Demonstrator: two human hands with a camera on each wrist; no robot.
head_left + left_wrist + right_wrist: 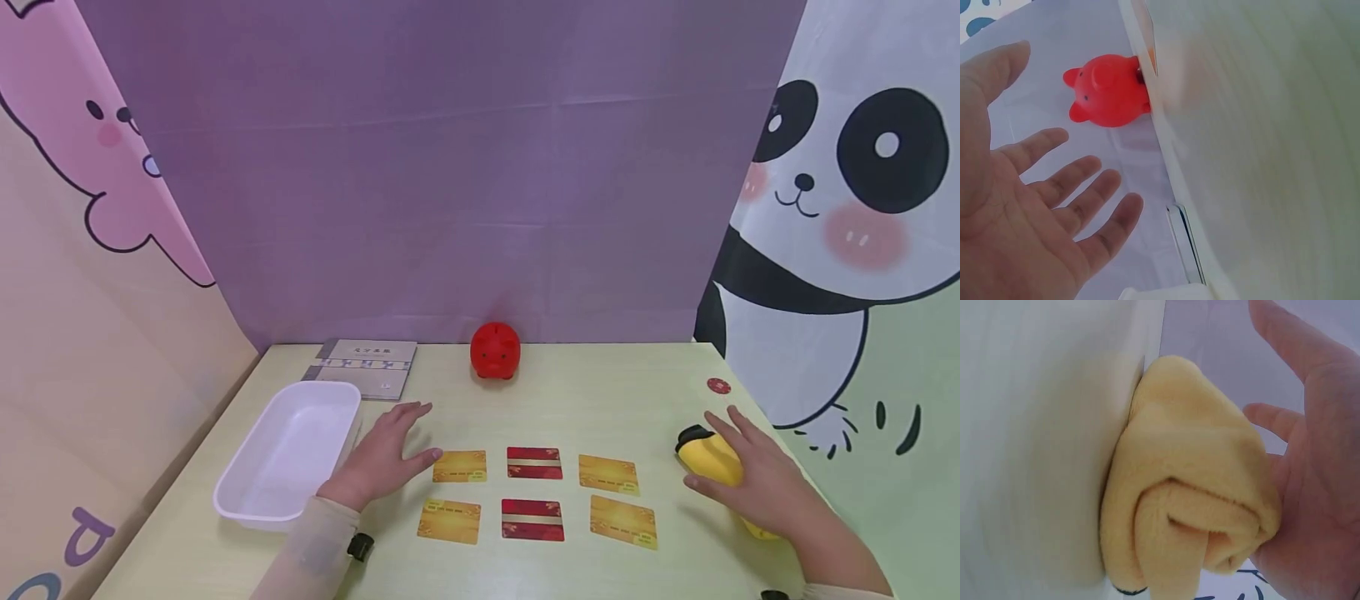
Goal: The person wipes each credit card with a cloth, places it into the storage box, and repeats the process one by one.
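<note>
My left hand [382, 454] hovers with spread fingers between the white basin and the cards, holding nothing; the left wrist view shows its palm [1016, 225]. Over at the right, my right hand [768, 483] is beside and partly over a yellow, soft, folded fabric thing [708, 458] with a black end. From the right wrist view, the yellow fabric [1191, 456] looks rolled, and the hand [1322, 469] is along its side with fingers extended; whether they touch is unclear. Between the hands lie two rows of cards, including a red card [532, 520] and a gold card [448, 521].
A white plastic basin [281, 521] stands at the left, close to a grey booklet [367, 360]. The red piggy bank [495, 350] sits at the table's back edge. A small round red item [718, 386] lies at the far right. Behind the table hangs a purple cloth [450, 183].
</note>
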